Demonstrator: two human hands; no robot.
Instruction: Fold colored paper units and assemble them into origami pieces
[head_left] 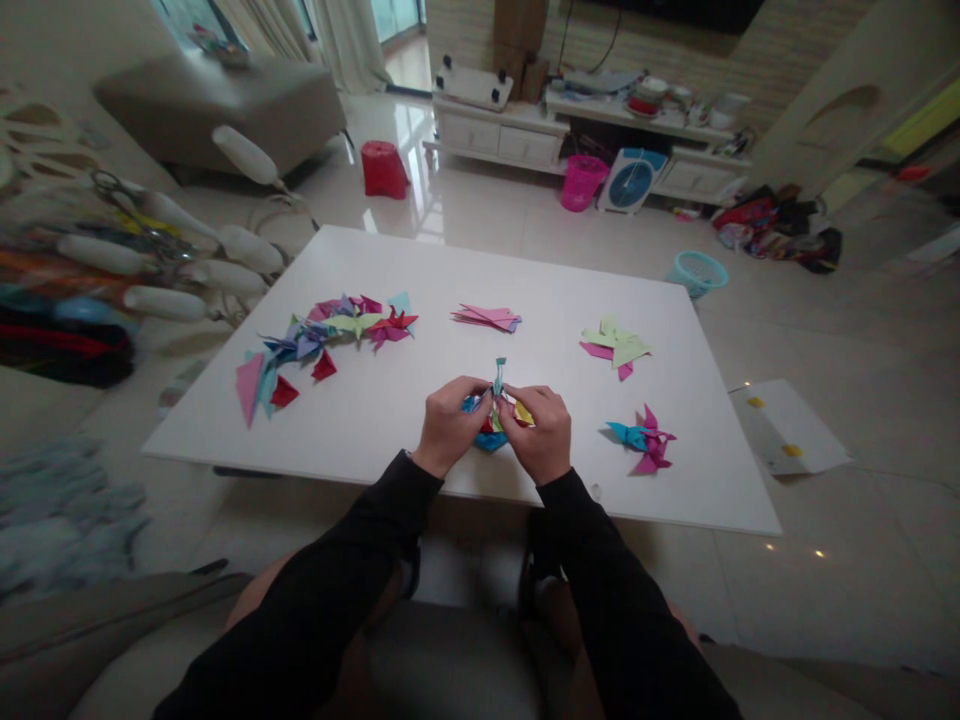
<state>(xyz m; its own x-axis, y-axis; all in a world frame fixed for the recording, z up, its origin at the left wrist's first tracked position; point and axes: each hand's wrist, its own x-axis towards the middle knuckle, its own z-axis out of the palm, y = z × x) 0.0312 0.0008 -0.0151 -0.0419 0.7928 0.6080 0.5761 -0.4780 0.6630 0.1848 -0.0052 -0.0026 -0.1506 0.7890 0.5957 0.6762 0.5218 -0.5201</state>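
Note:
My left hand point(450, 424) and my right hand point(538, 432) meet near the front edge of the white table point(390, 420). Both pinch a small multicoloured folded paper piece point(498, 384) with a teal tip sticking up between them; blue, red and yellow parts show under the fingers. Black sleeves cover both forearms.
On the table lie a long row of folded coloured papers point(330, 335) at the left, a pink stack point(487, 318) at the back middle, green and pink pieces point(616, 347) at the right, and a blue-magenta folded figure point(643, 439) near my right hand. A white sheet point(787, 427) lies on the floor.

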